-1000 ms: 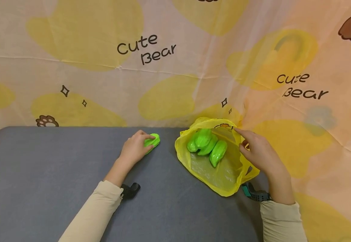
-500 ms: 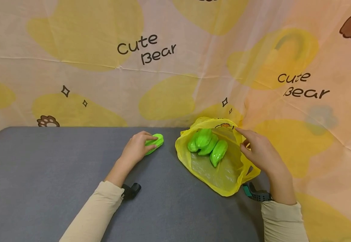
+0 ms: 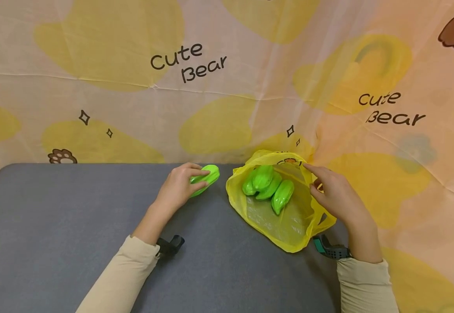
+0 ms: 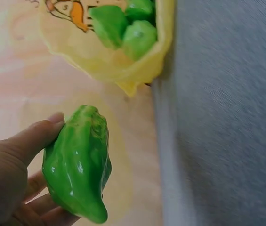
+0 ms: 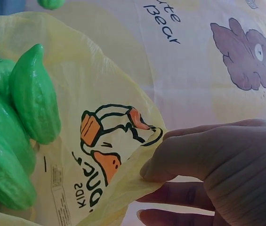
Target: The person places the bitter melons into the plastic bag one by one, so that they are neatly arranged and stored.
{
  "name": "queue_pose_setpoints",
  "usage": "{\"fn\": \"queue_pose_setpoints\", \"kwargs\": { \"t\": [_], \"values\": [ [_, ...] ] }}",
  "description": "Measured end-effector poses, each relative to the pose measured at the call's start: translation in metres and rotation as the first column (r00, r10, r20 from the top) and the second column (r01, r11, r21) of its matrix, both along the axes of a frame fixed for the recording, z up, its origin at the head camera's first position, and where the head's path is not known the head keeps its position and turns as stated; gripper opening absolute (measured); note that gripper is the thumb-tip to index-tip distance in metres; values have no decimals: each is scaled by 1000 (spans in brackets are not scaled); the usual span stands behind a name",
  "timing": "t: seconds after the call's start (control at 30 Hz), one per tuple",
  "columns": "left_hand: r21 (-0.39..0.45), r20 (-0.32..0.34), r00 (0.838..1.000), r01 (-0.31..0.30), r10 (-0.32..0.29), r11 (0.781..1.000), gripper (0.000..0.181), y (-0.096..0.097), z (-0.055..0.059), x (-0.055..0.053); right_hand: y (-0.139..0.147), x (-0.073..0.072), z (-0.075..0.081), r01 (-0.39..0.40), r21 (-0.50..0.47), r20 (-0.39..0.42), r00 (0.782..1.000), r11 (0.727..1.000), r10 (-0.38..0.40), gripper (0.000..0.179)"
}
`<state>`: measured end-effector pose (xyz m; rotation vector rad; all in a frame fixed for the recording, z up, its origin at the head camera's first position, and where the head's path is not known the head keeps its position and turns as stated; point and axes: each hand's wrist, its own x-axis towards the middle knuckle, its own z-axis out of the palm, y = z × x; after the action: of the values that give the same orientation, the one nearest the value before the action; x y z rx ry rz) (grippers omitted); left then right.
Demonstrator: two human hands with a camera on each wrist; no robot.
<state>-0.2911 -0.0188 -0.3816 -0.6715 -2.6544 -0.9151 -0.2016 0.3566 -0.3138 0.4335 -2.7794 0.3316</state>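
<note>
A glossy green bitter melon (image 3: 213, 174), ridged and tapering to a point, is held between the thumb and fingers of my left hand (image 3: 177, 188), left of the bag. In the left wrist view the melon (image 4: 78, 165) shows almost whole, its pointed end downward. My right hand (image 3: 339, 195) pinches the right rim of a yellow plastic bag (image 3: 275, 228), keeping its mouth wide. Inside lie several similar green melons (image 3: 283, 196) heaped toward the back. A printed cartoon duck shows on the bag wall (image 5: 67, 155) in the right wrist view.
The grey table (image 3: 74, 230) runs along a hanging cloth backdrop (image 3: 219, 121) printed with yellow patches and lettering. The cloth also rises close on the right, beside my right arm. Loose handles (image 3: 324, 224) of the bag droop near the right wrist.
My left hand has lifted the bitter melon and shifted it slightly right, toward the bag. The right hand and the bag have stayed in place.
</note>
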Motion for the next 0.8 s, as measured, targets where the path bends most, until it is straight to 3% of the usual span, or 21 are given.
{"fn": "queue_pose_setpoints", "kwargs": {
  "t": [0.3, 0.53, 0.8],
  "values": [
    [103, -79, 993, 100, -93, 990, 35, 13, 13, 19, 0, -2, 1, -5, 4, -4, 1000, 1000, 5, 53],
    [115, -159, 972, 195, -176, 974, 31, 31, 11, 29, -2, -3, 1, -9, -3, -7, 1000, 1000, 9, 54],
    [116, -190, 955, 253, -229, 960, 29, 62, 10, 39, -1, -1, 2, -20, -16, 2, 1000, 1000, 20, 55]
  ]
}}
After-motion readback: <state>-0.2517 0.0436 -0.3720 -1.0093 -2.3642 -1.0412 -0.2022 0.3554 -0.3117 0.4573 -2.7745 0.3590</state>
